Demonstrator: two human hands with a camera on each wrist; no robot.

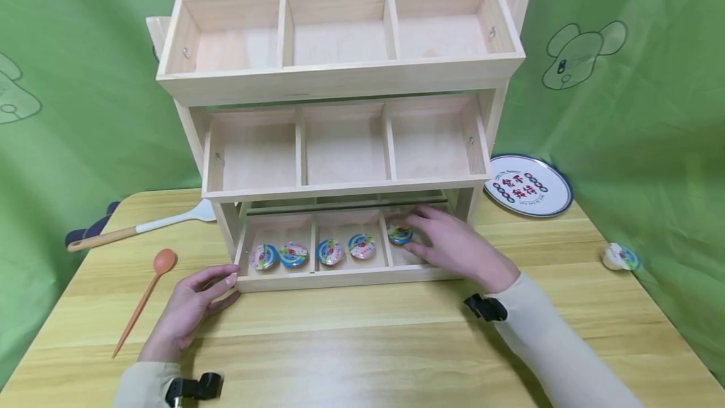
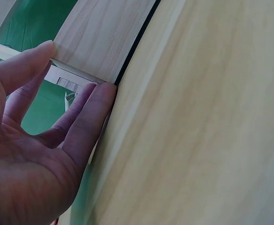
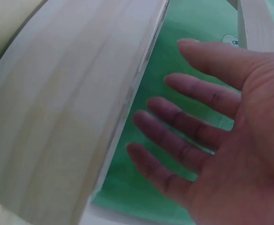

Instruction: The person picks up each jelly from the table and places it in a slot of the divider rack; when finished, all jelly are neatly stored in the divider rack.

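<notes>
A wooden rack holds three trays. In the head view, the lowest tray (image 1: 351, 280) contains several small jelly cups with printed lids, among them one jelly cup (image 1: 264, 257) at its left. My left hand (image 1: 195, 307) touches this tray's left front corner; in the left wrist view, thumb and fingertips (image 2: 109, 89) rest on the end of the board. Over the right compartment, my right hand (image 1: 455, 244) reaches around a jelly cup (image 1: 399, 233), thumb and fingers spread. The right wrist view shows its fingers (image 3: 169, 126) loosely extended, nothing in them.
Above are the middle tray (image 1: 345, 191) and top tray (image 1: 340, 80), each with three bare compartments. A plate (image 1: 529, 186) lies right of the rack, and a lone jelly cup (image 1: 620, 257) near the table's right edge. An orange spoon (image 1: 164, 261) and a white spatula (image 1: 170, 221) lie left.
</notes>
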